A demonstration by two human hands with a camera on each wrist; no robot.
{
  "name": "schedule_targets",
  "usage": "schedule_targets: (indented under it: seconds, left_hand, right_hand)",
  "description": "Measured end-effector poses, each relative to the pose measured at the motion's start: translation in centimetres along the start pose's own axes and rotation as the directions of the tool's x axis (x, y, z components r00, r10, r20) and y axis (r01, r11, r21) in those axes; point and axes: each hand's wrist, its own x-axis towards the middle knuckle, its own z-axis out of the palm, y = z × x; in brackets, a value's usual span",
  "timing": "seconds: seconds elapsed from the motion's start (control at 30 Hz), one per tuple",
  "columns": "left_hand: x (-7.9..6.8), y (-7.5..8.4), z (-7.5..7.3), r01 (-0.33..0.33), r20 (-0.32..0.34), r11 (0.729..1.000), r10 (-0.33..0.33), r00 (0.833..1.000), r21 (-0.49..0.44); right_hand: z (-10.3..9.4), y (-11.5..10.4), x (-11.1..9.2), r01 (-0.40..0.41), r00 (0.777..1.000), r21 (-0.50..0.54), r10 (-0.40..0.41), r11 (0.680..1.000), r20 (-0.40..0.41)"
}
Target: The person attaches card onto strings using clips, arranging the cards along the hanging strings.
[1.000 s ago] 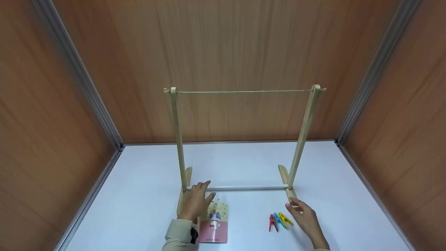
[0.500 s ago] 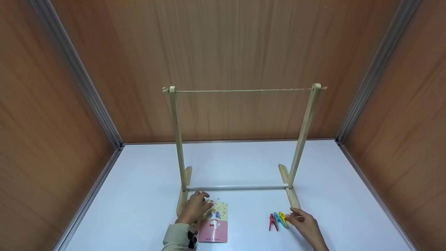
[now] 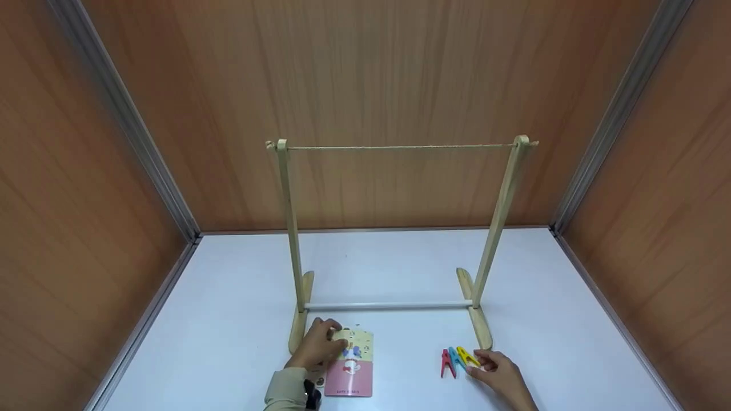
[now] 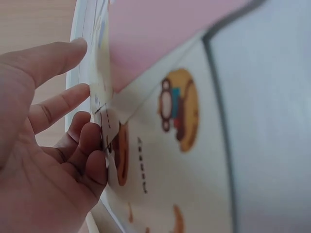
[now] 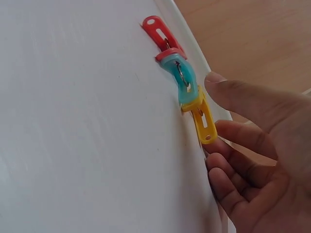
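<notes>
Red, blue and yellow, three pegs [image 5: 186,73] by the right hand [image 3: 503,374]; one pink-and-yellow booklet [image 3: 358,366] beside the left hand [image 3: 315,346]; both hands, thumbs and fingers apart, sit closer than before.

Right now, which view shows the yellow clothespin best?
Right wrist: the yellow clothespin appears large, its slot and end hole visible. Head shows it small, beside the right hand; left wrist doesn't show it.

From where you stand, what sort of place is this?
It looks like a small work booth, perhaps for trials or demonstrations: wood-look panels rise on three sides, metal strips line the corners, and a white tabletop fills the space between.
</notes>
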Motion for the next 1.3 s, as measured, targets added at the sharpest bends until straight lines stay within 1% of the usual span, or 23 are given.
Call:
schedule_targets:
  seconds: [0.1,0.17,0.33,0.43,0.57,0.77,0.87,1.1,1.3]
  left_hand:
    - [0.1,-0.1,0.0,0.009,0.010,1.000,-0.009,1.000,-0.027]
    - [0.2,-0.2,0.0,0.021,0.015,0.999,-0.020,1.000,-0.037]
    - [0.2,-0.5,-0.1,0.051,0.030,0.997,-0.049,0.998,-0.057]
    - [0.3,-0.6,-0.1,0.056,0.033,0.996,-0.054,0.998,-0.065]
    - [0.3,-0.6,-0.1,0.067,0.034,0.995,-0.065,0.997,-0.078]
    - [0.3,-0.3,-0.1,0.092,0.044,0.991,-0.088,0.995,-0.097]
    - [0.3,-0.2,-0.2,0.091,0.046,0.990,-0.087,0.995,-0.104]
    - [0.5,-0.4,-0.2,0.061,0.049,0.995,-0.057,0.997,-0.084]
    - [0.5,-0.3,-0.4,0.061,0.054,0.995,-0.057,0.997,-0.073]
  right_hand:
    - [-0.1,0.1,-0.1,0.028,0.999,-0.021,-0.028,0.999,0.019]
    - [0.0,0.1,-0.1,0.032,0.999,-0.026,-0.031,0.999,0.031]
    - [0.2,0.4,0.2,-0.008,0.998,-0.017,0.009,1.000,0.062]
    - [0.4,0.6,0.3,-0.037,0.996,-0.014,0.038,0.999,0.076]
    - [0.7,0.6,0.3,-0.046,0.996,-0.017,0.047,0.999,0.071]
    - [0.7,0.8,0.2,-0.006,0.999,0.007,0.006,1.000,0.047]
    - [0.7,0.8,0.1,-0.003,0.999,0.014,0.002,1.000,0.040]
    - [0.8,1.0,-0.1,0.037,0.999,0.013,-0.037,0.999,0.011]
    - [0.9,0.9,0.0,0.019,1.000,0.006,-0.019,1.000,0.018]
